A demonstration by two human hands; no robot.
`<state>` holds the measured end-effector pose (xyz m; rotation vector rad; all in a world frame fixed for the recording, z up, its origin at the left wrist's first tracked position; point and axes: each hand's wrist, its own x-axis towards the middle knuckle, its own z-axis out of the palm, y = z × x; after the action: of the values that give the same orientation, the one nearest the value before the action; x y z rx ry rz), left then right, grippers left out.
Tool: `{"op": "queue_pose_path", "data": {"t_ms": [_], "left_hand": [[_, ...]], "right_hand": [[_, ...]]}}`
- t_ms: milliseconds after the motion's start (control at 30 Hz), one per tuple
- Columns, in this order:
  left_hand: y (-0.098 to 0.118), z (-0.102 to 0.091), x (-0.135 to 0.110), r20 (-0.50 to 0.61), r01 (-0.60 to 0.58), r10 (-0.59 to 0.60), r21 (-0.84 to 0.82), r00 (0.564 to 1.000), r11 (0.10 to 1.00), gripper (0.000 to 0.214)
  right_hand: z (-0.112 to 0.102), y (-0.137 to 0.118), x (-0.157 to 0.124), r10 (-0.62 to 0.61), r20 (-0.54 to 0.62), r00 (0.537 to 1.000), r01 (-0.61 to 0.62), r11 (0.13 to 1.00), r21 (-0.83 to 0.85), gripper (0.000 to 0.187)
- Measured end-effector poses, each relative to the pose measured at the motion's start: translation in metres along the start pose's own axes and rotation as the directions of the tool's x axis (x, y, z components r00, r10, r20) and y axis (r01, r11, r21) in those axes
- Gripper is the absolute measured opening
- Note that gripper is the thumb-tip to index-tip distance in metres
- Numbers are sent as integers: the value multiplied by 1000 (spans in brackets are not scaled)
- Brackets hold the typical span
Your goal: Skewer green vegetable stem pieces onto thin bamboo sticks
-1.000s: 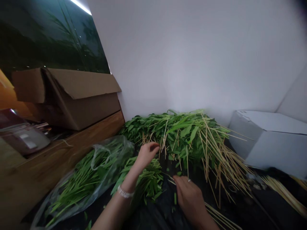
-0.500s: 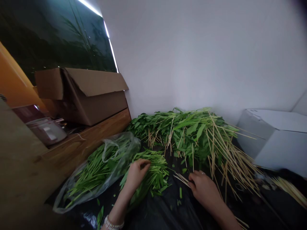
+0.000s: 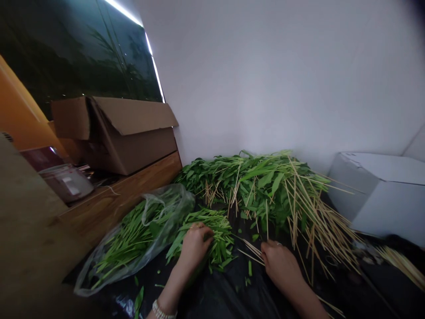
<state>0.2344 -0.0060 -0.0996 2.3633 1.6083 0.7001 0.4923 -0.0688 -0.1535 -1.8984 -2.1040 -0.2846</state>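
My left hand rests over a small heap of cut green stems and leaves, its fingers curled together. Whatever they hold is hidden beneath them. Several thin pale sticks poke out leftward from my right hand, which is closed around their near ends. Both hands work above a black plastic sheet. Left of the heap lies a clear plastic bag filled with more long green stems.
Against the white wall lies a big pile of leafy greens, with many thin sticks strewn over its right side. A white box stands at right. An open cardboard box sits on a wooden ledge at left.
My left hand has shifted slightly right over the heap and its fingers have turned downward. The sticks at my right hand are now spread a little wider.
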Motion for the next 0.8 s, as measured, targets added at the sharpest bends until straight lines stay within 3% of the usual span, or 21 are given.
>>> {"op": "queue_pose_path", "data": {"t_ms": [133, 267, 333, 433, 567, 800], "left_hand": [[2, -9, 5, -27, 1, -4, -108, 1000, 994, 9], [10, -31, 12, -148, -5, -42, -302, 988, 953, 8], [17, -42, 14, -214, -22, -79, -433, 974, 901, 11], [28, -51, 16, -241, -43, -160, -666, 957, 744, 18], [37, -40, 15, -70, 73, -246, -845, 967, 530, 33], [33, 10, 9, 211, 266, -241, -938, 947, 224, 40]], "right_hand": [[3, 0, -1, 25, 0, 1000, -25, 999, -21, 23], [4, -1, 0, 19, 0, 1000, -19, 999, -36, 21], [5, -1, 0, 8, 0, 1000, -8, 999, -38, 20], [8, -1, -1, 2, -10, 1000, -2, 998, -57, 21], [11, -3, -2, 7, -46, 999, -11, 996, -87, 23], [5, -2, 3, 39, -180, 983, -50, 997, -58, 21]]}}
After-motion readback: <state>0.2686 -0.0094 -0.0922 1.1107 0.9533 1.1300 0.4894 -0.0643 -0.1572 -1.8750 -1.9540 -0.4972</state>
